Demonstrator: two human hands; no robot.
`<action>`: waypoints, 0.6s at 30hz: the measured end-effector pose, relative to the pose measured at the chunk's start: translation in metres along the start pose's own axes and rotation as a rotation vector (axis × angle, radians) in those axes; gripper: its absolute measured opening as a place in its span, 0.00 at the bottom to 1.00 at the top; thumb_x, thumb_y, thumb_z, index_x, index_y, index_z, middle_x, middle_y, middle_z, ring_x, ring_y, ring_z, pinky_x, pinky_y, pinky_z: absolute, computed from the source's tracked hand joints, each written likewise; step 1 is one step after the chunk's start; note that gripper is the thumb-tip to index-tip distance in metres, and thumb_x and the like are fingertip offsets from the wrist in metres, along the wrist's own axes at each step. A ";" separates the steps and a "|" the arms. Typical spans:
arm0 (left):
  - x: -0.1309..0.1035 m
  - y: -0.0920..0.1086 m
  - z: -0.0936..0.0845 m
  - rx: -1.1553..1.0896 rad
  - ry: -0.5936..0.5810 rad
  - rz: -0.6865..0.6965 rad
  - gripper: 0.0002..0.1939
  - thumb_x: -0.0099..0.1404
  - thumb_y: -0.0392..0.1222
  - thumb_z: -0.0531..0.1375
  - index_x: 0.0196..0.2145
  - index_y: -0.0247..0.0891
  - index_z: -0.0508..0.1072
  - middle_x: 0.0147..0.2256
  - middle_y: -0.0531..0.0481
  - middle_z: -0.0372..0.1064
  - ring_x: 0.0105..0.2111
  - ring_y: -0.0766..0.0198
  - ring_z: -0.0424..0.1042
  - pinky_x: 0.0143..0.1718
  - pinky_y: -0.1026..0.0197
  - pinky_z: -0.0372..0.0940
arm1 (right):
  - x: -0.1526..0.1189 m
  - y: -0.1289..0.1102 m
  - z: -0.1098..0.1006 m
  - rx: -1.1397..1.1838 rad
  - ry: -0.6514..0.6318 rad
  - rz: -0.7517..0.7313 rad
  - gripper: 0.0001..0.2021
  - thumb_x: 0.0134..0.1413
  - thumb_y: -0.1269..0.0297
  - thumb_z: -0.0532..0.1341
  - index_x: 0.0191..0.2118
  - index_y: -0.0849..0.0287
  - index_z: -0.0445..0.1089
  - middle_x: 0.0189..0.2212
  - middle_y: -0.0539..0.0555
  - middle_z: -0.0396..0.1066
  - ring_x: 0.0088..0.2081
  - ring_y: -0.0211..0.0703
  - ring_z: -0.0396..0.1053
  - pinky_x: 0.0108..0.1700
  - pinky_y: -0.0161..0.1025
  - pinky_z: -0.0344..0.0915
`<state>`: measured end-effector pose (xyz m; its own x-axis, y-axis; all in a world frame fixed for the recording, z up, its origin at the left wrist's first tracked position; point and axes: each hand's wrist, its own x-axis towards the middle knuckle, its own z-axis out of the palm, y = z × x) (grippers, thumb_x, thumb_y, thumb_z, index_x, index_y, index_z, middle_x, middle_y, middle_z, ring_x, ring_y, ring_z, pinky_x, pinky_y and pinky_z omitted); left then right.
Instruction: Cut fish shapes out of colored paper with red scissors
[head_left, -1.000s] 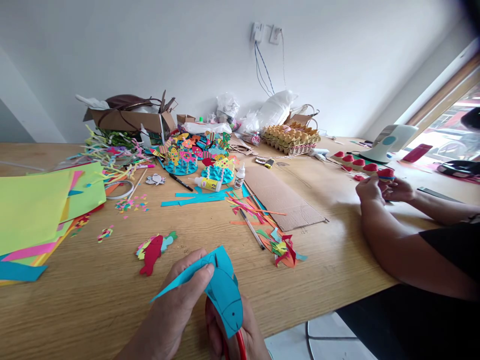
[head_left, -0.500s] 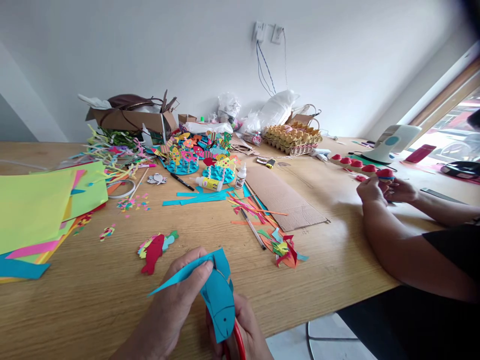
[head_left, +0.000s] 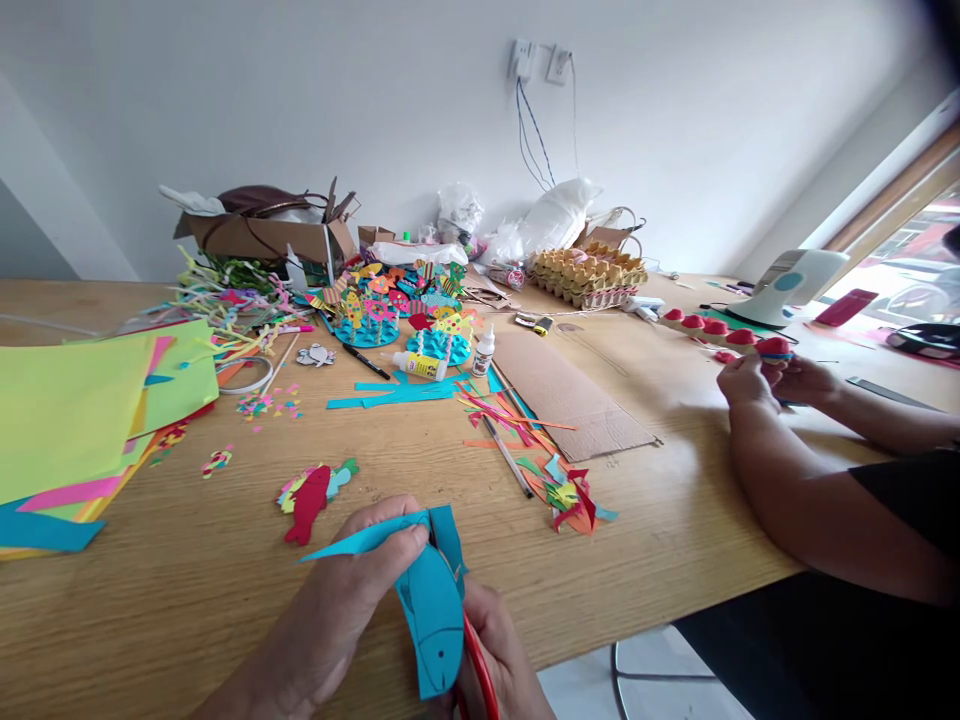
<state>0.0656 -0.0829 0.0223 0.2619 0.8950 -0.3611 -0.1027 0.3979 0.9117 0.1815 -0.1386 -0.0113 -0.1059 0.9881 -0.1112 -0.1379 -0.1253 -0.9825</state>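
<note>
A piece of blue paper with a fish drawn on it hangs from my left hand, pinched under the thumb. The fish's head and eye point down towards me, and a strip of paper stands off its right side along a cut. Below and right, my right hand is closed round red-handled scissors; their blades are mostly hidden behind the paper. Just beyond my left hand lies a small pile of cut paper fish, with a red fish on top.
Paper scraps, a pen and a cardboard sheet lie ahead. Coloured paper sheets are stacked left. Glue bottles stand near finished fish decorations. At right, another person's hands hold a red-painted piece.
The blue paper has turned slightly and its head end has dropped a little. The strip at its right has opened further from the fish. My right hand has shifted slightly right.
</note>
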 end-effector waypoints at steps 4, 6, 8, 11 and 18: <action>-0.002 0.001 -0.001 -0.082 0.078 -0.089 0.17 0.46 0.44 0.66 0.35 0.39 0.71 0.25 0.56 0.70 0.31 0.60 0.69 0.33 0.61 0.63 | -0.001 0.004 0.000 0.026 0.001 0.019 0.30 0.44 0.33 0.53 0.17 0.59 0.55 0.11 0.44 0.50 0.15 0.29 0.47 0.15 0.28 0.43; -0.002 0.000 -0.001 -0.085 0.104 -0.098 0.18 0.45 0.43 0.67 0.35 0.38 0.71 0.25 0.55 0.71 0.33 0.58 0.70 0.33 0.61 0.63 | -0.001 0.007 -0.001 0.033 0.002 0.017 0.30 0.43 0.32 0.53 0.17 0.59 0.56 0.11 0.44 0.51 0.15 0.30 0.47 0.16 0.29 0.43; -0.002 0.000 -0.001 -0.076 0.126 -0.095 0.18 0.45 0.43 0.67 0.36 0.38 0.72 0.27 0.54 0.72 0.34 0.57 0.70 0.34 0.60 0.63 | -0.001 0.011 -0.002 0.030 -0.009 0.004 0.31 0.43 0.31 0.52 0.17 0.59 0.56 0.11 0.44 0.51 0.15 0.30 0.47 0.16 0.29 0.43; -0.003 0.004 0.000 -0.082 0.112 -0.092 0.16 0.46 0.42 0.66 0.34 0.39 0.72 0.28 0.54 0.72 0.33 0.59 0.70 0.34 0.61 0.63 | -0.001 0.012 -0.002 0.031 -0.036 0.010 0.30 0.44 0.32 0.51 0.17 0.59 0.56 0.10 0.44 0.51 0.15 0.30 0.47 0.16 0.30 0.42; -0.006 0.014 0.003 -0.045 -0.136 -0.044 0.08 0.49 0.42 0.63 0.18 0.38 0.71 0.18 0.56 0.66 0.21 0.67 0.64 0.25 0.66 0.61 | -0.003 -0.002 0.001 0.048 -0.010 0.024 0.28 0.47 0.37 0.54 0.16 0.59 0.53 0.12 0.44 0.50 0.18 0.31 0.47 0.18 0.30 0.45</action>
<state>0.0656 -0.0828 0.0379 0.3948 0.8420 -0.3676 -0.1303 0.4474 0.8848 0.1809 -0.1410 -0.0094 -0.1200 0.9839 -0.1326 -0.1821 -0.1531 -0.9713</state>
